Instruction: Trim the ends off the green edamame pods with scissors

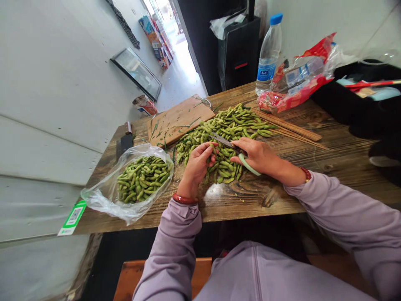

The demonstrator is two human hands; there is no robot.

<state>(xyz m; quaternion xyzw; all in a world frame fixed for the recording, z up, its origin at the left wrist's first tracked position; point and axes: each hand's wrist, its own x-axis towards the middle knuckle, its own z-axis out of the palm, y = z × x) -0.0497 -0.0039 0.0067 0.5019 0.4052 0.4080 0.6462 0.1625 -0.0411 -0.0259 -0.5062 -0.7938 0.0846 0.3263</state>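
My left hand (201, 161) is closed, pinching a green edamame pod (213, 149) between thumb and fingers. My right hand (255, 154) grips a pair of scissors with pale green handles (249, 165). Their metal blades (222, 139) point left, just above and beside the pod in my left hand. Beneath and beyond both hands spreads a large heap of edamame pods (233, 121) on the wooden table. To the left of my left hand lies an open clear plastic bag (108, 193) with more pods (142, 179) inside.
Behind the heap lies a wooden cutting board (180, 119) strewn with green scraps. A cleaver (125, 142) rests near the left edge. Wooden skewers (288, 125), a water bottle (269, 54) and red plastic packaging (300, 85) are at the back right. A green QR-code card (73, 217) is at the front-left corner.
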